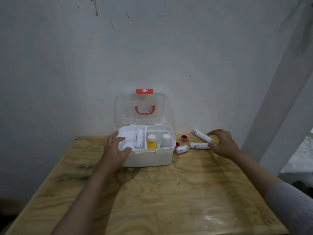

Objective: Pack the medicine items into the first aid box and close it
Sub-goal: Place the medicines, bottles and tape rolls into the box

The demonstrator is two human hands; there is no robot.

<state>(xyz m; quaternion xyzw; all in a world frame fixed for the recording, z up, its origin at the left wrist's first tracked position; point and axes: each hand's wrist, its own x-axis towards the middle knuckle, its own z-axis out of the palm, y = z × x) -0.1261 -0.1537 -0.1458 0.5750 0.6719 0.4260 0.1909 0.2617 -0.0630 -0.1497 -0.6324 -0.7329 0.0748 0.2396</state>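
The white first aid box (152,158) stands open at the back of the table, its clear lid (122,109) with a red handle leaning up against the wall. Inside lie a wrapped bandage roll (139,139), a yellow bottle (152,143) and a clear bottle (165,141). My left hand (116,150) rests on the box's left rim, over the white tray. My right hand (223,144) hovers with fingers apart above three bandage rolls, the far roll (201,136), the middle roll (198,145) and the short roll (182,149). Two red tape rolls (183,137) (177,144) sit beside the box.
The plywood table (152,200) meets a white wall behind the box. A white slanted beam (279,99) rises at the right, close to the table's right edge.
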